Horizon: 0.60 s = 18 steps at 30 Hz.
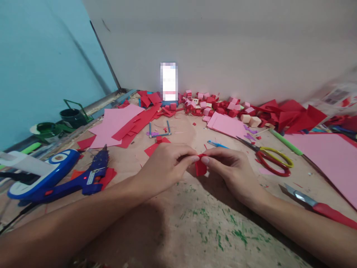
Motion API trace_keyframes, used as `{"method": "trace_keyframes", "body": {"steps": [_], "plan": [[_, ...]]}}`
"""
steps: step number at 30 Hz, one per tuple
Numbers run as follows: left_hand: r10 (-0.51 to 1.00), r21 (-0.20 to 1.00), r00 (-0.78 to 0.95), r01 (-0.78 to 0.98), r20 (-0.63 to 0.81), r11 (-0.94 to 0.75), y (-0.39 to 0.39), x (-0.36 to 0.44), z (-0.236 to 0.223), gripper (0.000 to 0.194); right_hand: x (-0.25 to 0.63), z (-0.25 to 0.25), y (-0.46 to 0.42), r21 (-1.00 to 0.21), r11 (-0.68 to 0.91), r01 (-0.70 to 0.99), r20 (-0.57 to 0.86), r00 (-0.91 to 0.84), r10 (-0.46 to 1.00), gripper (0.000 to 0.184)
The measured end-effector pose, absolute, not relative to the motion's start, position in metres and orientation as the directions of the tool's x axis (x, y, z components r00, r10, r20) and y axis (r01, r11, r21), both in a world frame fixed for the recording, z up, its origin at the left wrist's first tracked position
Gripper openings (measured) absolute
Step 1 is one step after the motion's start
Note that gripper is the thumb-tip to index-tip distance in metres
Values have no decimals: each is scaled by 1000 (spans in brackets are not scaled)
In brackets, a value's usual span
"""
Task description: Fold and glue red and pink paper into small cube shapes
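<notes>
A small folded piece of red paper (201, 168) is pinched between both hands above the middle of the table. My left hand (173, 160) grips its left upper edge between thumb and fingers. On the opposite side, my right hand (230, 163) is closed on the same piece, thumb against the front. Its lower flap hangs down toward the tabletop. Just behind the hands lie a blue pen (217, 144), partly covered, and a red paper scrap (150, 149). Scissors (275, 162) with red and yellow handles rest to the right of my right hand.
A blue glue gun (92, 175) lies at left, a red-handled utility knife (315, 204) at right. Pink sheets (228, 124) and many small paper-covered cubes (206, 106) spread along the back. A lit phone (169, 82) stands against the wall.
</notes>
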State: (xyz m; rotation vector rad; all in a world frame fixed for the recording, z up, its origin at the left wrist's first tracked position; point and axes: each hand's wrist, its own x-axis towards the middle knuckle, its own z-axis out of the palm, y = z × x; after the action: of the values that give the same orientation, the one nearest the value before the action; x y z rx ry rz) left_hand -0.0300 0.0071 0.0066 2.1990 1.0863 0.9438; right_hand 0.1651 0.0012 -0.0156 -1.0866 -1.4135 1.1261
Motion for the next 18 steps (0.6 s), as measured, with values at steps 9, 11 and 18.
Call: {"method": "trace_keyframes", "body": {"steps": [9,11,18], "plan": [[787,625,475,490,393,-608,5,-31,7,24,169,-13,2,-977,170,130,149,-160,976,12],[783,624,477,484,399,-613,5,-30,7,24,170,-12,1,-973,178,145,156,-154,976,11],[783,645,472,459,406,-611,5,-30,6,22,168,-11,-1,-971,191,143,172,-136,976,9]]}}
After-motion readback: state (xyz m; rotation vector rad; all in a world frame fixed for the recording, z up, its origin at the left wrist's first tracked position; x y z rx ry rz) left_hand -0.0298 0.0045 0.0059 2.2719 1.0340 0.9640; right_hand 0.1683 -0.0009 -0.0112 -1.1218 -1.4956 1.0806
